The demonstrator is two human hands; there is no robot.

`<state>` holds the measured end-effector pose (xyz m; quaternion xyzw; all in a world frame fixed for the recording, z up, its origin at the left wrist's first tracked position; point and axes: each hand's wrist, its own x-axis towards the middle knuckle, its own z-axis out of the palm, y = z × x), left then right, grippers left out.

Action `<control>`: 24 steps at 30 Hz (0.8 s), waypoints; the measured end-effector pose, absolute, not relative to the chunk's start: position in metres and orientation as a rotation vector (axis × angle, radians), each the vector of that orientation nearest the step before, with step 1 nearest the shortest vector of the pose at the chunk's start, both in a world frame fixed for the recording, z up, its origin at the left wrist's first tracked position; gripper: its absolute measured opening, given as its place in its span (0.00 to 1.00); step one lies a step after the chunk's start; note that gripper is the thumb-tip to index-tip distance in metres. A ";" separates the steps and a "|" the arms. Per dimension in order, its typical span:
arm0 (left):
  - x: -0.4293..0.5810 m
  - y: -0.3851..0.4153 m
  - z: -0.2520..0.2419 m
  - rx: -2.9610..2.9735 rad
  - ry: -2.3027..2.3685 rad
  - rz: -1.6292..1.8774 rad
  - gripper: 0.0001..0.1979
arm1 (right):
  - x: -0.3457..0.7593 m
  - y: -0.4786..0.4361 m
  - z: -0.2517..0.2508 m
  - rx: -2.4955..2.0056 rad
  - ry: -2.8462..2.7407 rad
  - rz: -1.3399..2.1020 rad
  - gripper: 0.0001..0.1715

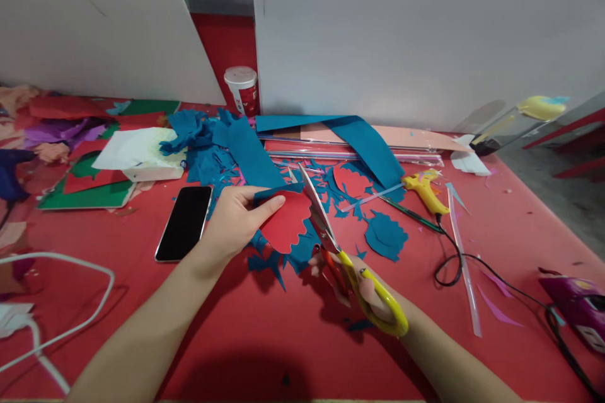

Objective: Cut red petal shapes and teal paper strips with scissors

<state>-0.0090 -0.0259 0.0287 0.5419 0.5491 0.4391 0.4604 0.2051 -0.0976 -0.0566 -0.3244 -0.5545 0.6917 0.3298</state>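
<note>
My left hand (241, 217) pinches a red scalloped paper shape (286, 223) together with a blue sheet (305, 250) behind it, the thumb lying on the red face. Fingers of my right hand (359, 289) are in the handles of yellow-and-red scissors (347, 264). The scissor blades point up and away, apart at the tips, along the right edge of the red shape. To the right lies a stack of blue scalloped cutouts (386, 236). Beyond the blades, another red scalloped piece (351, 181) rests among blue scraps (331, 201).
A phone (184, 223) lies left of my left hand. At the right are a yellow glue gun (428, 189) with a black cord and a clear glue stick (466, 271). Blue strips (373, 145) and a lidded cup (242, 89) stand toward the back; a white cable (106, 293) curves at left.
</note>
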 end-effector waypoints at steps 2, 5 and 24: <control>-0.009 -0.026 0.029 1.317 1.341 1.076 0.07 | 0.205 -0.098 -0.057 -0.850 -1.453 1.801 0.33; -0.008 -0.027 0.030 1.269 1.323 1.083 0.07 | 0.205 -0.098 -0.056 -0.864 -1.463 1.797 0.36; 0.007 -0.031 0.005 1.022 1.140 1.158 0.08 | 0.184 -0.098 -0.048 -0.859 -1.207 1.938 0.40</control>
